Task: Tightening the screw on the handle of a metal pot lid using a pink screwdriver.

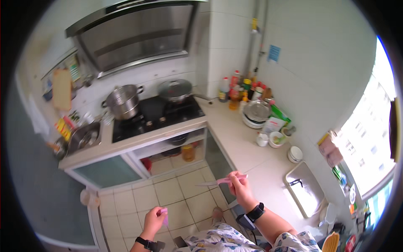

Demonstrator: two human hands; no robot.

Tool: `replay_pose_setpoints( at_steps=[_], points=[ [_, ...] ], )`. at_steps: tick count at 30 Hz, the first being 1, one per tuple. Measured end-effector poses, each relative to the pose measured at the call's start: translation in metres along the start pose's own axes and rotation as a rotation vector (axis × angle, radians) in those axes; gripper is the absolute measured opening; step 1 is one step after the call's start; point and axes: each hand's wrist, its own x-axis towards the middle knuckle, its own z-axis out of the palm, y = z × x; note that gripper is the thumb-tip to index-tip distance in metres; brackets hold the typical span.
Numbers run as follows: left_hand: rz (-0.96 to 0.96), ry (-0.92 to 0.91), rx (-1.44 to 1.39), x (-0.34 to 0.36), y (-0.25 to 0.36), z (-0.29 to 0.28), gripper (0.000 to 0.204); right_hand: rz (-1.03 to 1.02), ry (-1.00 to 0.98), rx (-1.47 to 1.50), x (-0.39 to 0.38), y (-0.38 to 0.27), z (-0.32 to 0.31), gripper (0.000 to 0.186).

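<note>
While my left hand [153,221] hangs over the tiled floor [168,191], its thumb and fingers are pinched on a slim lilac-pink piece [165,217] that narrows downward. Open air separates it from the tip of a knife [222,181], whose thin grey blade points left, almost level, from a smooth pink handle. My right hand [240,190] has its fingers curled tight round that handle. Further right, in this view, the pale countertop [256,168] begins, its front edge slanting past my knuckles; I can't tell how near.
</note>
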Motion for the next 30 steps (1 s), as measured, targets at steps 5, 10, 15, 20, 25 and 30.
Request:
replay_pose_setpoints(
  at_steps=[5, 10, 15, 20, 25, 30],
  points=[
    [0.059, -0.275, -0.240, 0.109, 0.039, 0.120, 0.024, -0.034, 0.313, 0.058, -0.014, 0.003, -0.105, 0.025],
    [0.069, -0.754, -0.276, 0.179, 0.115, 0.258, 0.023, -0.069, 0.383, 0.043, -0.040, 0.027, -0.186, 0.027],
    [0.032, -0.890, -0.070, 0.213, 0.186, 0.371, 0.029, 0.080, 0.455, 0.006, -0.041, 0.051, -0.228, 0.025],
    [0.248, -0.731, 0.068, 0.230, 0.171, 0.398, 0.042, 0.075, 0.406, -0.049, -0.007, 0.039, -0.210, 0.045],
    [0.483, -0.607, 0.033, 0.233, 0.169, 0.334, 0.054, 0.053, 0.307, -0.083, 0.019, 0.047, -0.184, 0.031],
    [0.332, -0.521, 0.114, 0.244, 0.108, 0.146, 0.045, 0.160, 0.082, -0.042, 0.067, 0.075, -0.132, 0.032]
  ],
)
